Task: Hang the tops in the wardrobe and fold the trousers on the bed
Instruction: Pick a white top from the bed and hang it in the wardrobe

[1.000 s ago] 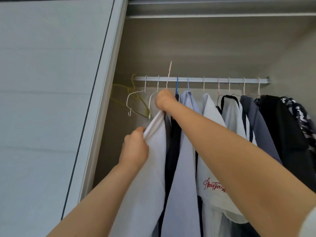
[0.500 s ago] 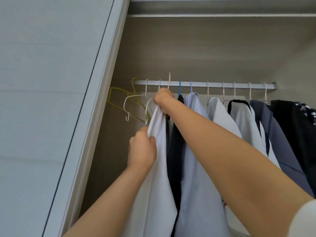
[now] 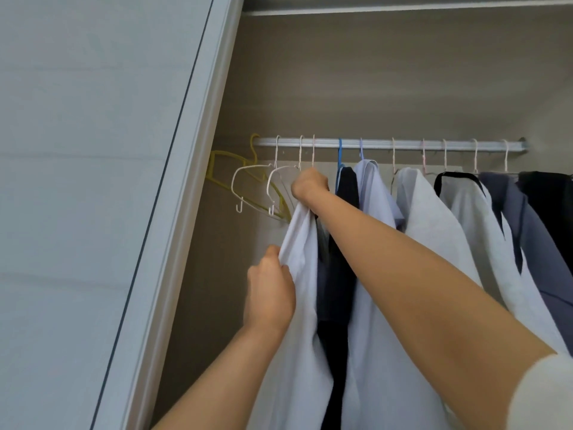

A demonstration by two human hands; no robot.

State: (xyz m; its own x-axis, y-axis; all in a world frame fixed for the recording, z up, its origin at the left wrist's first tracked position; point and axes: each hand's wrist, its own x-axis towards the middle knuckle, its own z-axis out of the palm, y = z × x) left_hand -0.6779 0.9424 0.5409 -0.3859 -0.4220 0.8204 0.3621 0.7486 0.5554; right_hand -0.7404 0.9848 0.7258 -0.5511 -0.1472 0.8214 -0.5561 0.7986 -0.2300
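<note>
Hanging a white top (image 3: 302,268) near the rail's (image 3: 403,144) left end
Empty hangers (image 3: 213,166) dangle just beside it and could snag. The left hand (image 3: 269,293) pinches the top's edge, where a hard tug may drag the cloth off. The right hand (image 3: 310,186) clutches its neck under the rail, and the hook's (image 3: 313,148) seating is unclear, so letting go risks a drop.

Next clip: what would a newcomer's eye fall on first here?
Two bare arms reach into the wardrobe: the right hand grips the top of a white shirt just under the rail, and the left hand pinches its edge lower down. Empty hangers hang to its left, hung tops to its right.
</note>
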